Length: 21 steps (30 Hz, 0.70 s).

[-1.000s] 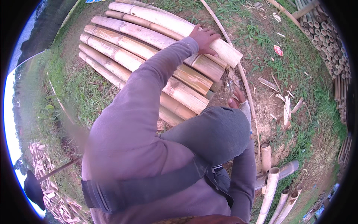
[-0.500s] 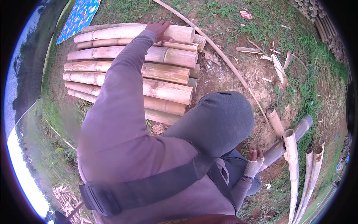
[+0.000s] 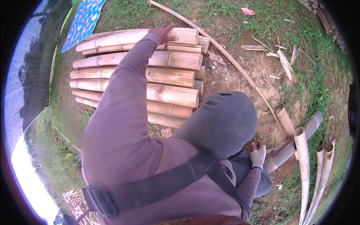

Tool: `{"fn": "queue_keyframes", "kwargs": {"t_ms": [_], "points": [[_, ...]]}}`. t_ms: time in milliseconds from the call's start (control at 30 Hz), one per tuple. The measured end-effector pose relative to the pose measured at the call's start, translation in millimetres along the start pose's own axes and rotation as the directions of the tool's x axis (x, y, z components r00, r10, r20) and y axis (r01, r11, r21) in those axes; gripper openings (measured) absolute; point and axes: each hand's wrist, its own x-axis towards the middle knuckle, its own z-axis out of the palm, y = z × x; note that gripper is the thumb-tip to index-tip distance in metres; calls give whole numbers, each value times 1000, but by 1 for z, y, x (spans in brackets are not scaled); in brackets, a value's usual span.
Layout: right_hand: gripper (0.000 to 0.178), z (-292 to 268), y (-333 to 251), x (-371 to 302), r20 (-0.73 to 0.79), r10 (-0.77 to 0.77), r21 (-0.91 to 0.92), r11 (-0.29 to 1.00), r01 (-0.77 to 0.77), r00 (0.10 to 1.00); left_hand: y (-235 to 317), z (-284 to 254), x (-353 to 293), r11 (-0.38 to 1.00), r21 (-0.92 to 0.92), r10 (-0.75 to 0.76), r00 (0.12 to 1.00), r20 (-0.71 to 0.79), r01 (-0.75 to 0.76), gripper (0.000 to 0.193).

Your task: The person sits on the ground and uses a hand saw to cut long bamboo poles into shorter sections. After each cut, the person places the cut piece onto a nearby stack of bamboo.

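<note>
My left arm reaches across to a pile of cut bamboo lengths lying side by side. My bare left hand is closed over the uppermost length, a thick pale bamboo pole, near its right end; the thumb lies along the near side and the fingers go over the top. My right hand, in a pale fingerless glove, is beside my bent knee with its fingers curled. What it holds, if anything, is hidden. Next to it a greyish bamboo pole lies slanting on the ground.
A long thin bamboo strip curves past the pile. Several upright bamboo stakes stand at the right, near split scraps. A blue patterned sheet lies at the far left. More poles are stacked far right.
The view has shifted slightly, so the pile sits a little lower and further right. My left hand stays on the same pole. My right hand has moved slightly up toward the knee.
</note>
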Motion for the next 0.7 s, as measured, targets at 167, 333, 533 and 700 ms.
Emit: {"fn": "queue_keyframes", "kwargs": {"t_ms": [167, 333, 533, 700], "points": [[40, -2, -10, 1, 23, 3, 19, 1000, -3, 1000, 12, -5, 5, 997, 72, 22, 999, 27, -24, 111], [43, 0, -13, 2, 56, 25, -28, 999, -23, 998, 13, -11, 2, 995, 75, 58, 996, 61, -63, 113], [42, 7, -14, -3, 34, 25, -46, 999, -23, 999, 46, -8, 15, 1000, 7, 5, 1000, 22, -5, 115], [43, -5, -37, -8, 58, 106, -49, 993, -103, 993, 35, -19, 1, 999, 43, -17, 998, 68, 14, 116]]}}
